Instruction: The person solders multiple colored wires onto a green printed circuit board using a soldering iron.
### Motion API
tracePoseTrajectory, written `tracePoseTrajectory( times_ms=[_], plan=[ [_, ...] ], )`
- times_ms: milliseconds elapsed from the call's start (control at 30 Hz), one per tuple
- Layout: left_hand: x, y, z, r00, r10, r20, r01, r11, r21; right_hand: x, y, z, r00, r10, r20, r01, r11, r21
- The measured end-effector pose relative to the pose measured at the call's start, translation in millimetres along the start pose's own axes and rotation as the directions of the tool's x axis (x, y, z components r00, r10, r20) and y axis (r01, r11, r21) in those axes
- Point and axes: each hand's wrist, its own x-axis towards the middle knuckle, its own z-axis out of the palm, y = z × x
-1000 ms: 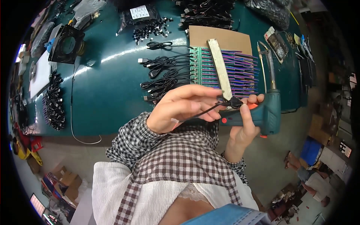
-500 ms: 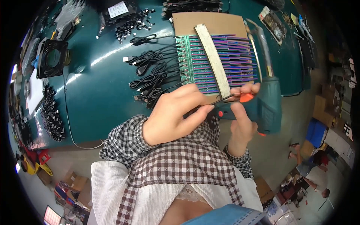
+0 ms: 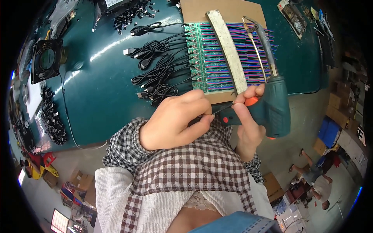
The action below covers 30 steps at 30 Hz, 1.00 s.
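Observation:
My left hand (image 3: 176,120) is closed around a thin black cable (image 3: 222,109), whose end runs to the right. At that end, the thumb and fingers of my right hand (image 3: 248,130) pinch together. The same hand keeps hold of a dark green soldering gun (image 3: 279,106) with an orange-red trigger (image 3: 251,101). Its metal barrel and thin solder tube point away from me, over the right side of the wires. Beyond my hands a row of green circuit boards (image 3: 199,58) lies on cardboard (image 3: 248,11). A pale, worn bar (image 3: 227,52) rests across their coloured wires.
Bundled black cables (image 3: 157,66) lead left from the boards on the green table (image 3: 105,101). A small black fan (image 3: 47,60) stands at the left, near a pile of black connectors (image 3: 53,120). Loose connectors (image 3: 134,15) lie at the back. Another person (image 3: 320,186) is at far right.
My right thumb has closed against the fingers at the cable's end. The boards and bar sit higher in view, and the soldering gun's tip now overlaps the wires.

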Motion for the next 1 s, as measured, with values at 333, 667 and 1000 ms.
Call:
tracePoseTrajectory(
  times_ms=[333,667,1000],
  plan=[
    [7.5,9.5,22.9,0.947,-0.046,-0.319,-0.049,0.958,-0.283,-13.8,0.2,19.8,0.986,0.003,-0.168,0.015,0.995,0.101],
    [-8.5,23.9,-0.1,0.973,-0.066,-0.223,0.034,0.989,-0.143,-14.2,-5.2,11.4,0.999,0.029,0.044,-0.024,0.993,-0.113],
    [8.8,-13.6,-22.3,0.968,-0.066,-0.244,0.094,0.99,0.104,-39.5,-3.0,-29.2,0.998,0.063,0.013,-0.064,0.997,0.048]
  ],
)
